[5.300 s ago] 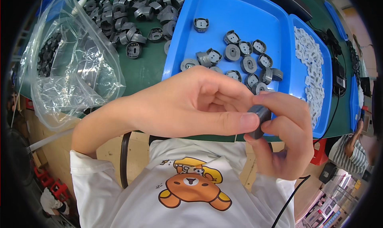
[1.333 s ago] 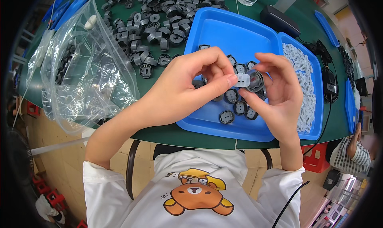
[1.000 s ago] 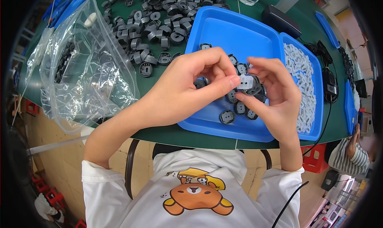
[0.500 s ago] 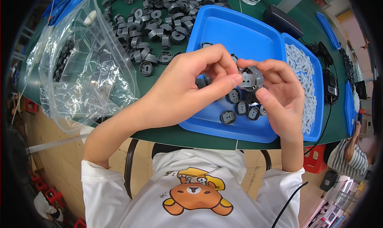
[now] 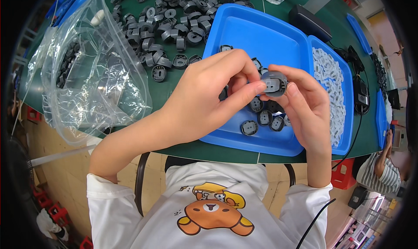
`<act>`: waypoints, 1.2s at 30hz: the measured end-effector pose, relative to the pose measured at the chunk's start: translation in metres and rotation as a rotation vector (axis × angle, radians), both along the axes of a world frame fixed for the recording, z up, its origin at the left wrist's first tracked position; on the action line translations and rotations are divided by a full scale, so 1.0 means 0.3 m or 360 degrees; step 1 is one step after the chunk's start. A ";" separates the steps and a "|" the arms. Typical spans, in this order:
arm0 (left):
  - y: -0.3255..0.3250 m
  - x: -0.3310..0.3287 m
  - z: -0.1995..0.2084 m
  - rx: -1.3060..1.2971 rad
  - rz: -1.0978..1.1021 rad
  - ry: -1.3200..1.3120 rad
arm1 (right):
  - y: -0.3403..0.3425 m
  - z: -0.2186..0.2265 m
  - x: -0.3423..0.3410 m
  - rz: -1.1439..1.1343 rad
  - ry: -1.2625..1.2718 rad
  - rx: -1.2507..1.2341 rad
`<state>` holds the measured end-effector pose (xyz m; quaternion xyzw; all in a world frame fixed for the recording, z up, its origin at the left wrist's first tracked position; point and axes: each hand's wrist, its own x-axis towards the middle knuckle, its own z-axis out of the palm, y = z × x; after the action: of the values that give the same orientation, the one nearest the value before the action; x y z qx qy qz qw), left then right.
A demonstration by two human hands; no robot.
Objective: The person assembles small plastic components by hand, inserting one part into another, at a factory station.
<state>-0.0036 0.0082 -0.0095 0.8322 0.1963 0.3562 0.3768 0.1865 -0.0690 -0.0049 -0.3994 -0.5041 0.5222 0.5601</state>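
Grey moulded plastic: one round, open-faced housing [image 5: 278,76], held above the front of the work table, with a pale translucent insert [image 5: 271,85] inside its ring. Right hand [image 5: 305,101]: thumb and fingers grip the housing's rim. Left hand [image 5: 213,90]: thumb and index finger meet in a pinch at the insert's left end. Judged handling: light, stiff, smooth enough to slip; best held by the outer wall. The thin insert looks the more fragile part, best taken by its edges. Writing: none legible on either part; marks beside the bear on the white shirt [image 5: 150,231] are too small to read. Beneath the hands, a blue tray [image 5: 257,27] bears similar units [image 5: 249,127]. Farther out, a heap of grey housings [image 5: 180,43].
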 end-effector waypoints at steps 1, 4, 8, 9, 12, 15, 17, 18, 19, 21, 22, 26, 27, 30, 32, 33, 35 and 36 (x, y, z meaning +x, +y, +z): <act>0.002 0.006 -0.006 -0.0002 -0.0008 -0.0001 | -0.001 -0.002 0.000 -0.0010 0.0012 -0.0004; -0.008 -0.005 -0.013 -0.0121 -0.0066 -0.0062 | -0.002 0.001 -0.015 0.0004 0.0011 -0.0003; -0.025 0.013 -0.006 -0.0909 -0.0206 -0.0207 | -0.009 0.002 -0.007 -0.0072 -0.0099 0.0025; -0.026 0.015 -0.008 -0.0992 -0.0250 -0.0288 | -0.010 0.000 -0.005 -0.0073 -0.0098 0.0024; -0.024 0.014 -0.019 -0.0948 -0.0296 -0.0331 | -0.015 -0.002 -0.002 -0.0079 -0.0177 0.0104; -0.021 0.011 -0.024 -0.0937 -0.0344 -0.0398 | -0.021 -0.002 -0.014 -0.0080 -0.0196 0.0199; -0.020 0.010 -0.023 -0.0946 -0.0343 -0.0385 | -0.026 -0.006 -0.023 -0.0128 -0.0179 0.0217; -0.020 0.010 -0.023 -0.0953 -0.0343 -0.0373 | -0.024 -0.008 -0.023 -0.0129 -0.0178 0.0214; -0.018 0.011 -0.025 -0.0956 -0.0344 -0.0372 | -0.021 -0.012 -0.022 -0.0137 -0.0246 0.0273; -0.015 0.012 -0.030 -0.0928 -0.0362 -0.0377 | -0.017 -0.015 -0.021 -0.0143 -0.0312 0.0330; -0.017 0.011 -0.027 -0.0929 -0.0361 -0.0376 | -0.017 -0.014 -0.018 -0.0124 -0.0342 0.0349; -0.021 0.010 -0.019 -0.0876 -0.0314 -0.0321 | -0.026 -0.011 -0.010 -0.0098 -0.0444 0.0324; -0.022 0.010 -0.020 -0.0872 -0.0312 -0.0326 | -0.026 -0.011 -0.012 -0.0099 -0.0442 0.0323; -0.022 0.007 -0.016 -0.0993 -0.0337 -0.0300 | -0.025 -0.013 -0.018 -0.0116 -0.0386 0.0355; -0.018 0.011 -0.022 -0.1081 -0.0381 -0.0372 | -0.028 -0.017 -0.013 -0.0116 -0.0331 0.0310; -0.018 0.014 -0.024 -0.1169 -0.0423 -0.0446 | -0.028 -0.013 -0.020 -0.0116 -0.0330 0.0310; -0.021 0.026 -0.017 -0.1171 -0.0353 -0.0532 | -0.029 -0.002 -0.042 -0.0270 -0.0106 0.0196; -0.022 0.029 -0.015 -0.1172 -0.0282 -0.0620 | -0.029 -0.003 -0.039 -0.0271 -0.0106 0.0195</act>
<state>0.0050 0.0015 -0.0141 0.5730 0.1633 0.3791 0.7080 0.1748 -0.0777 -0.0059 -0.4227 -0.5177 0.4274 0.6088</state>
